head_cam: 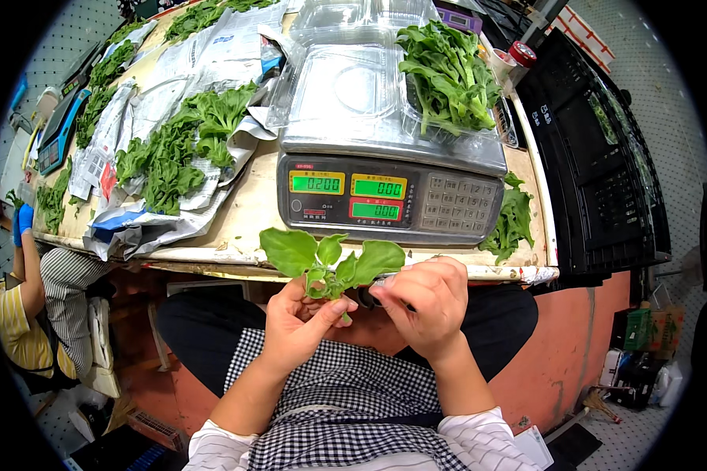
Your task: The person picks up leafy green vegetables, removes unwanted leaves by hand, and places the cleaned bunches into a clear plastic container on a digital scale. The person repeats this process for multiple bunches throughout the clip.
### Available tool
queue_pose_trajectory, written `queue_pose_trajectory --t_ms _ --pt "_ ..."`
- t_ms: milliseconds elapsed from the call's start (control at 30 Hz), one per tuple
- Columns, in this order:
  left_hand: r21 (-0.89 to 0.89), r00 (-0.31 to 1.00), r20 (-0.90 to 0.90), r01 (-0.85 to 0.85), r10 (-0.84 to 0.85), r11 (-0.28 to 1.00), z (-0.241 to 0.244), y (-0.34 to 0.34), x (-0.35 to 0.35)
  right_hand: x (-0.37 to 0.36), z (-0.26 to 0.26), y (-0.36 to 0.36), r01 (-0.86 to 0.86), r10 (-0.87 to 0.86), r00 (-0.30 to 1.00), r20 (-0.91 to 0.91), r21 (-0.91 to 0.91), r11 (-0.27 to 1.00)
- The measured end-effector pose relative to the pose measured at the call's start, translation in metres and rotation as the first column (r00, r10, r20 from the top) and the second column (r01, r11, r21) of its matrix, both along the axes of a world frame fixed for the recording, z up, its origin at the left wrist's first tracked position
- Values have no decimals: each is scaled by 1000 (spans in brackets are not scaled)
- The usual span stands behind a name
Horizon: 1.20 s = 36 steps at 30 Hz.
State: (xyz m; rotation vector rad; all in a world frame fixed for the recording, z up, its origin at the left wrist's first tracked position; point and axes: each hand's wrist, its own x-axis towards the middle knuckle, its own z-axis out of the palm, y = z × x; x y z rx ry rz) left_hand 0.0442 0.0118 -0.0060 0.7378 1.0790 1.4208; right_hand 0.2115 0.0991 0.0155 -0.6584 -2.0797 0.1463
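Observation:
My left hand (306,315) holds a small sprig of leafy greens (330,265) by its stem, above my lap and in front of the table edge. Close to the sprig's right leaf is my right hand (427,300), its fingers curled. Something small and greyish shows at those fingertips, but I cannot make out what it is. Beyond both hands stands a digital weighing scale (389,200) with lit green displays. On its metal pan lie open clear plastic clamshell boxes (344,82). A heap of greens (451,76) fills the box at the right.
Newspaper (177,76) with piles of greens (171,153) covers the table's left side. Loose greens (509,224) lie right of the scale. Black plastic crates (595,165) stand beyond the right edge. At far left, a co-worker's blue-gloved hand (25,219) is near a blue scale (65,132).

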Motion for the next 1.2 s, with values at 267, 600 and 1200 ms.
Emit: queue_pose_trajectory --t_ms 267,600,1200 --pt "37 999 -41 5 -3 999 -2 -1 1 -1 4 0 -30 23 997 76 85 996" --pt "-3 982 163 101 -100 995 -2 0 -1 -1 -2 1 2 -15 995 103 124 992" --pt "-15 938 198 293 -284 956 -5 6 -10 -5 3 1 -106 175 969 173 -348 931"
